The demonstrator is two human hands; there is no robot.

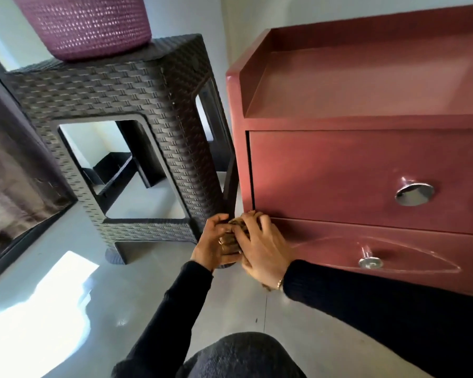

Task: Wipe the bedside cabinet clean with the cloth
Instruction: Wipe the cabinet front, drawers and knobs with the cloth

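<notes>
Both hands low at the front left corner of the cabinet (366, 170), bunched together around the cloth (234, 230). Left hand (212, 244) curled shut on the cloth from the left, right hand (262, 246) clamped over it from the right, fingers folded down on top. Only a small brownish wad showing between the fingers, rest hidden; no long axis to read on it in that state. Looks like gathering or refolding the cloth, not wiping just yet. Cabinet straight ahead and off to the right of the hands, right hand nearer, knuckles just beside the seam between upper drawer (339, 175) and lower drawer (393, 249). Wide faces running away to the right, so a sweep from this corner would likely travel rightward along the drawer fronts. In the way: two shiny knobs, upper knob (414, 194) and lower knob (370, 261), both calling for a detour round them. Railed top (366, 85) up above, well apart from the hands, bare. Close on the left, a dark woven stool (107, 88) with a purple basket (85, 25) on top, its leg just beside the left hand, tight room on that side. Floor (66, 309) below, knee at the bottom edge.
</notes>
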